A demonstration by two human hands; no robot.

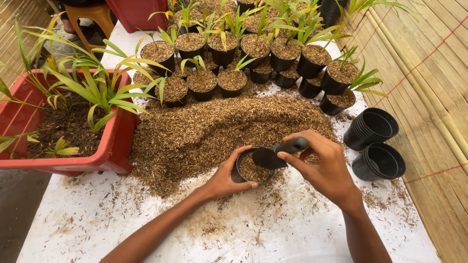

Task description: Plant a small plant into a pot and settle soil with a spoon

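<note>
Down at the centre sits a small black pot (253, 168), upright at the near edge of the big heap of brown husk mix (219, 134), already holding a good fill of the same stuff. The left hand (226, 175) wraps around its near and left side, fingers curled on the rim, thumb across the front, which looks like a steadying grip so the light pot does not tip. The right hand (324, 165) closes around the dark handle of a small trowel (278, 153); its long axis runs from upper right down to lower left, handle high by the thumb, blade dipping over the pot's mouth, tilted so loose mix can slide off into the pot. Both hands are clenched on their things, neither loose. Around them, spilled husk dusts the white sheet (312, 234) covering the table. To the right lie two stacks of empty black pots (375, 143) on their sides, mouths facing the worker, within easy reach. Beyond the heap stand rows of filled pots with green seedlings (229, 53), grouped out of the way. At left, a red tub (114, 146) holds dark soil and larger leafy plants.
</note>
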